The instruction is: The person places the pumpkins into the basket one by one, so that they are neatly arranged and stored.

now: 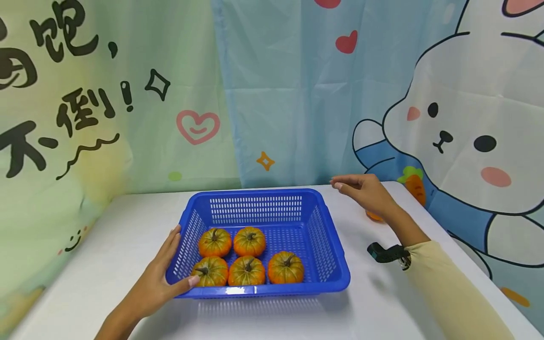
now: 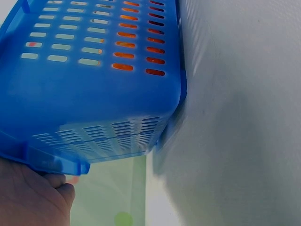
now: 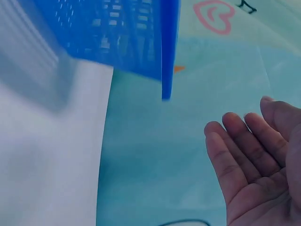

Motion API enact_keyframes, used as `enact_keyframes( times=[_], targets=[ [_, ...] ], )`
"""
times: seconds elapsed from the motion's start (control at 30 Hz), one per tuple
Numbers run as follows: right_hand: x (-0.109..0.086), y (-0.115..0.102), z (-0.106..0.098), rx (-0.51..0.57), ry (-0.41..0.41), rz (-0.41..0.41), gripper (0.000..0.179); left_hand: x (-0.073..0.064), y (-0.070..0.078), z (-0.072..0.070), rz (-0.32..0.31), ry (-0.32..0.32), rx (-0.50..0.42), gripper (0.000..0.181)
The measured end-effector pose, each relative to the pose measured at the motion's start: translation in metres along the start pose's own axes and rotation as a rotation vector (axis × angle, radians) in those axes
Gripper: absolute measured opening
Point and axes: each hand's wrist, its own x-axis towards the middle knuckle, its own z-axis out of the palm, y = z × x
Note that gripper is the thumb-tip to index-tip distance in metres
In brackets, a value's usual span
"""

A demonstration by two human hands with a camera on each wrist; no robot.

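A blue plastic basket with slotted walls stands on the white table. Several small orange-and-green pumpkins lie inside, mostly toward its left and front. My left hand holds the basket's front left corner, thumb over the front rim and fingers along the left side. In the left wrist view, that hand is at the rim's underside. My right hand hovers right of the basket's back right corner, apart from it. The right wrist view shows its palm bare, fingers loosely bent.
Beneath the right hand, a mostly hidden orange thing sits on the white table. A printed curtain hangs behind the table's back edge. A black wrist camera sticks out from the right wrist.
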Motion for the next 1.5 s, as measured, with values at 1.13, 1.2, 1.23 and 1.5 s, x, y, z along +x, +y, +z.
enact_keyframes(
  times=[1.13,1.2,1.23,1.5],
  targets=[
    [-0.03,0.115,-0.044,-0.024,0.236,0.411,0.081,0.0,0.0,0.001,0.003,0.004,0.007,0.098],
    [-0.03,0.119,-0.044,-0.038,0.201,0.432,0.085,0.0,0.0,0.001,0.002,0.007,0.006,0.098],
    [-0.03,0.121,-0.044,-0.042,0.183,0.444,0.086,0.0,0.0,0.001,0.002,0.007,0.004,0.098],
    [-0.03,0.133,-0.04,-0.019,0.158,0.503,0.095,-0.001,-0.001,0.001,-0.002,0.006,0.007,0.098]
  ],
)
